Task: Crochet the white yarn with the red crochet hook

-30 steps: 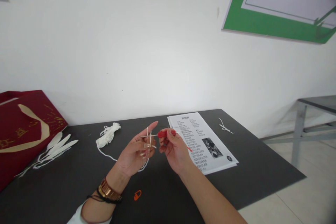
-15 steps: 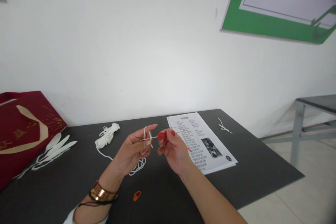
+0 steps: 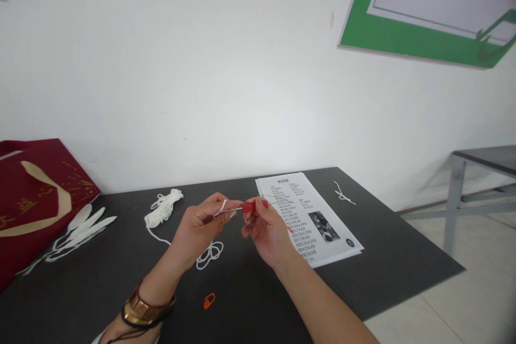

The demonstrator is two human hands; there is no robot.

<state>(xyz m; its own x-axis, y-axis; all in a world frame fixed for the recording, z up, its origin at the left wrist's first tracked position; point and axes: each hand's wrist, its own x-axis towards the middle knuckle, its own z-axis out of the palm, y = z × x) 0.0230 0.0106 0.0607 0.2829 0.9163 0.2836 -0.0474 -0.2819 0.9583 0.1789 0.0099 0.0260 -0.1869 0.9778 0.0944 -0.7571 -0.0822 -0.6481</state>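
Red-handled hook (image 3: 249, 207) partly covered by both hands (image 3: 196, 228) (image 3: 268, 230), its tip perhaps hidden

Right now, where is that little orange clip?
In the head view, the orange clip lies on the black tabletop near the bottom edge, left of centre, just below the loose white yarn loops.

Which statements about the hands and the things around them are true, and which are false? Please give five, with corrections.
1. The right hand grips the red handle. True.
2. The orange clip lies on the papers. False: the orange clip lies on the table.
3. A yarn strand touches the left hand. True.
4. In the picture, the red bag is right of the papers. False: the red bag is left of them.
5. The yarn bundle lies on the table. True.
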